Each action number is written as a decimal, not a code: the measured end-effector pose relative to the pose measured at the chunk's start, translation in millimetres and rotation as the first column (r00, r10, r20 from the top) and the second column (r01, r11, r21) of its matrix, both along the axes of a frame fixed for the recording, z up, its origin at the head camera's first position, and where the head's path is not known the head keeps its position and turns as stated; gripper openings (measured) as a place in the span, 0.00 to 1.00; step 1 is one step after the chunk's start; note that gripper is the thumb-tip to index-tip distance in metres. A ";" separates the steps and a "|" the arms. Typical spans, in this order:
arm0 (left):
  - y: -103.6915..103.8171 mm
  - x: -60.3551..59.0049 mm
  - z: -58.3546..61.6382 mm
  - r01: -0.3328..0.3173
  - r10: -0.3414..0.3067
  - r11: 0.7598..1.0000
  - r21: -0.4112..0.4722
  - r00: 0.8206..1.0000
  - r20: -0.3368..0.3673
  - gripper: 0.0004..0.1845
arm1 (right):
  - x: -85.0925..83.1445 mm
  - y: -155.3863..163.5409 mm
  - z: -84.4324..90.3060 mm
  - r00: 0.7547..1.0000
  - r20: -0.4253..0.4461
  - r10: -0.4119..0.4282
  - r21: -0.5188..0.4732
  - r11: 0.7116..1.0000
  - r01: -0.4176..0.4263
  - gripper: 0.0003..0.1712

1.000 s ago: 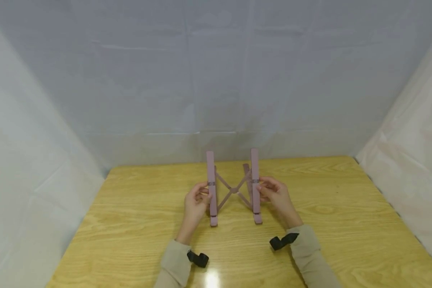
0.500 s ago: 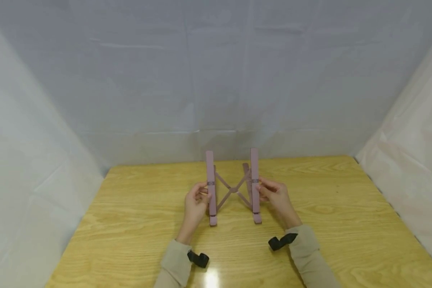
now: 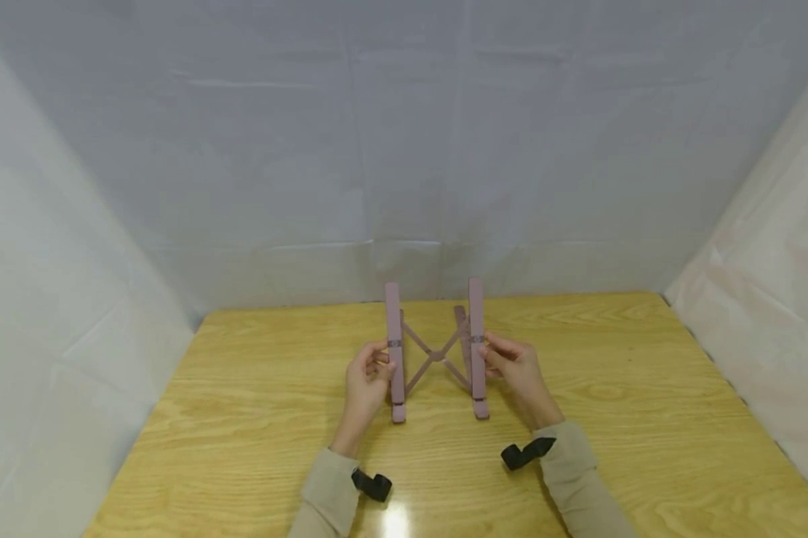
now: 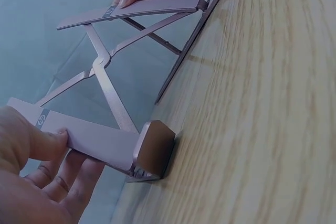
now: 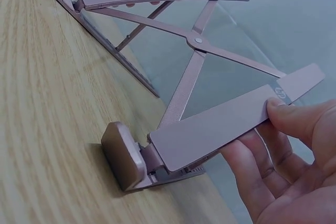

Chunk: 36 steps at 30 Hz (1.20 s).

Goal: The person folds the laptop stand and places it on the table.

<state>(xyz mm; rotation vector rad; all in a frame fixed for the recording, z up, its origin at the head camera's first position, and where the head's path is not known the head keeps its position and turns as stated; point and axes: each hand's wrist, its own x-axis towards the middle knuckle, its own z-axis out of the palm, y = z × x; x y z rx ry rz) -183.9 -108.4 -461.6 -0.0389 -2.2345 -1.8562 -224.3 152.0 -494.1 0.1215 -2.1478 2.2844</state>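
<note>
A pinkish folding laptop stand [image 3: 437,356] stands unfolded on the wooden table, its two long arms joined by an X-shaped crossbar. My left hand [image 3: 368,385] grips the left arm [image 4: 100,139] near its dark logo band, thumb on top and fingers beneath. On the other side, my right hand [image 3: 521,373] pinches the right arm [image 5: 215,121] the same way, with the thumb by the logo. Both arms slope upward away from the front lips [image 5: 123,156], whose bases rest on the table. Some fingertips are hidden under the arms.
The wooden table [image 3: 256,426] reaches back to a grey-white sheet [image 3: 276,164]. Pale sheets hang along the left [image 3: 54,314] and right [image 3: 780,284] sides. A black wrist camera [image 3: 373,486] is strapped to the left sleeve, another black camera [image 3: 526,453] to the right.
</note>
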 end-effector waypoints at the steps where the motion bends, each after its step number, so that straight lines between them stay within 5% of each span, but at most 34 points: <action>1: -0.6 -1.8 -3.1 -0.004 0.004 1.000 0.002 1.000 0.006 0.16 | 0.0 -0.1 -0.1 1.000 0.001 0.003 0.001 1.000 -0.003 0.23; 7: -4.5 -12.6 -24.5 -0.026 0.026 1.000 0.003 1.000 0.018 0.17 | -0.2 -1.1 -0.5 1.000 -0.003 0.006 0.011 1.000 -0.006 0.23; 14: -4.7 -11.7 -27.9 -0.020 0.020 1.000 -0.015 1.000 -0.011 0.17 | 0.5 -2.6 -1.1 1.000 0.028 0.002 0.013 1.000 -0.002 0.23; 18: 0.1 -9.4 -23.2 -0.005 0.005 1.000 -0.030 1.000 0.003 0.17 | 1.8 -4.0 -0.8 0.999 0.038 0.020 0.028 0.999 -0.021 0.24; 26: 8.1 8.0 10.1 -0.006 0.006 1.000 -0.026 1.000 -0.001 0.15 | 2.5 -6.5 0.3 0.999 0.021 0.026 0.045 0.999 -0.027 0.24; 36: 9.8 10.3 10.8 -0.005 0.005 1.000 -0.017 1.000 -0.019 0.15 | 3.6 -10.8 1.0 0.999 0.034 0.008 0.031 0.999 -0.009 0.23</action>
